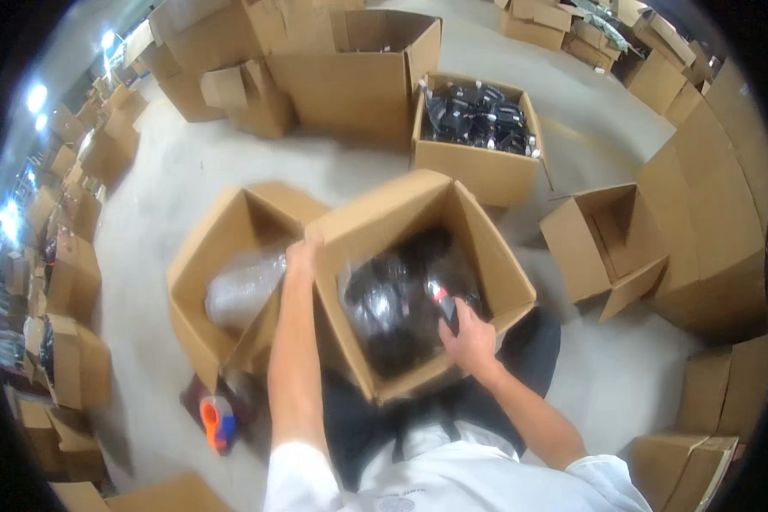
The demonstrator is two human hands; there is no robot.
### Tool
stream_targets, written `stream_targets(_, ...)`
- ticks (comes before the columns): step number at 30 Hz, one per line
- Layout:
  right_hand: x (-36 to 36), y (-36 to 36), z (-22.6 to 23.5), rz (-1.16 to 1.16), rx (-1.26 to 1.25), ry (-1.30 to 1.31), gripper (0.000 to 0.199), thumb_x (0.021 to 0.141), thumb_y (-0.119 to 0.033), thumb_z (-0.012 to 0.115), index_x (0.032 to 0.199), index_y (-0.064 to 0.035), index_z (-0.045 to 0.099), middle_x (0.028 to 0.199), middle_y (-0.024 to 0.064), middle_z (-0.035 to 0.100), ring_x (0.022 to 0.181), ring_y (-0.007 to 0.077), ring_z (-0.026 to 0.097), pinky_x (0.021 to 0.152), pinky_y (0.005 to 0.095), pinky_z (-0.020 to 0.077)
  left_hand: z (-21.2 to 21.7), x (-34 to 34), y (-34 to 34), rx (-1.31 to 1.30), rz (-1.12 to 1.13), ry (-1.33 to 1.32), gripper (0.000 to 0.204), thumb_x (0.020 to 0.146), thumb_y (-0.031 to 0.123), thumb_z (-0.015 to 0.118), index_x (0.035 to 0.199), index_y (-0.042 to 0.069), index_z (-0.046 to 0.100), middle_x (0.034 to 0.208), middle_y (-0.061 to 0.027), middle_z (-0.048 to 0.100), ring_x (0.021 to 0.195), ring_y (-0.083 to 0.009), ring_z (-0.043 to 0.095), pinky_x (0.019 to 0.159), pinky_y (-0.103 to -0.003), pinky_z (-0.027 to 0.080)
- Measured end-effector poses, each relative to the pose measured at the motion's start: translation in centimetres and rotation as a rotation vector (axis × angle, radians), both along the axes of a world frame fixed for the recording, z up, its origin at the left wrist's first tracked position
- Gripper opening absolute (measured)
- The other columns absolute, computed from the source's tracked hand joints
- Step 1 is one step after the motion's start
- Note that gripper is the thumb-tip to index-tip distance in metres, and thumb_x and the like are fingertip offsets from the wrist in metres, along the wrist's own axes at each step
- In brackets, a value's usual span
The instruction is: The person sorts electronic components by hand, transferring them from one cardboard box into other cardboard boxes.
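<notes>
An open cardboard box (pixel 394 198) stands right in front of me, with black items in clear plastic (pixel 384 299) inside it. My left hand (pixel 305 249) is closed over its left rim, by the edge of a second open box (pixel 198 247). A roll of clear plastic wrap (pixel 239 290) lies in that second box. Inside the front box, my right hand (pixel 469 337) is wrapped round a black and red utility knife (pixel 446 309). The tool's tip is close to the plastic; whether it touches is too blurred to tell.
An orange and blue tape dispenser (pixel 216 424) lies on the floor at lower left. Beyond the front box stands a carton of black cabled items (pixel 478 162). To the right sits an open carton (pixel 606 243). Many more boxes line both sides.
</notes>
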State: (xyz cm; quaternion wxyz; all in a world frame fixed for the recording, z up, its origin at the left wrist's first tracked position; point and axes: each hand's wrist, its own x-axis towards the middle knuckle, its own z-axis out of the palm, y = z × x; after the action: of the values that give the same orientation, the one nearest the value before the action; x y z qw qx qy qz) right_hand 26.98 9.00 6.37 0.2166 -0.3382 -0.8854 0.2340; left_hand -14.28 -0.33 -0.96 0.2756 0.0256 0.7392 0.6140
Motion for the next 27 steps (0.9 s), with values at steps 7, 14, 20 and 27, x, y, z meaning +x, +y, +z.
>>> stream_targets(7,1.3,-0.9,0.4,-0.019,-0.02,-0.067,0.051,0.086,-0.026,0.072,0.129,-0.0016,0.057,0.105,0.0203,0.07,0.085,0.039,0.07,0.071,0.0477,0.0563,4.4,8.7,-3.7,0.383,-0.41,0.866,0.025,0.086,-0.001,0.063,0.109,0.001,0.073,0.121,-0.0149,0.071,0.113,-0.0264,0.066,0.101,-0.039,0.05)
stream_targets(14,0.7,-0.5,0.5,0.055,0.048,-0.115,0.047,0.087,-0.026,0.071,0.127,-0.0037,0.058,0.095,0.0175,0.069,0.078,0.0381,0.069,0.065,0.0473,0.0555,4.5,13.4,-6.1,-0.101,-0.371,1.166,0.034,0.09,0.002,0.057,0.116,0.011,0.076,0.135,-0.0141,0.065,0.136,-0.0378,0.051,0.115,-0.048,0.036)
stream_targets(20,0.3,-0.7,0.0,0.092,0.072,-0.126,0.05,0.086,-0.027,0.072,0.128,-0.0036,0.058,0.094,0.0163,0.069,0.076,0.0363,0.07,0.063,0.046,0.0555,4.4,13.5,-6.9,-0.182,-0.385,1.167,0.033,0.09,0.0,0.056,0.114,0.01,0.077,0.142,-0.0186,0.059,0.137,-0.0397,0.049,0.116,-0.048,0.035)
stream_targets(27,-0.3,-0.8,0.4,0.054,0.069,-0.141,0.05,0.086,-0.027,0.072,0.126,-0.0023,0.058,0.092,0.0175,0.068,0.074,0.0361,0.07,0.063,0.0466,0.0555,3.9,13.8,-6.4,-0.109,-0.327,0.997,0.043,0.083,-0.001,0.07,0.124,0.008,0.072,0.156,-0.0298,0.039,0.144,-0.0466,0.039,0.121,-0.046,0.03)
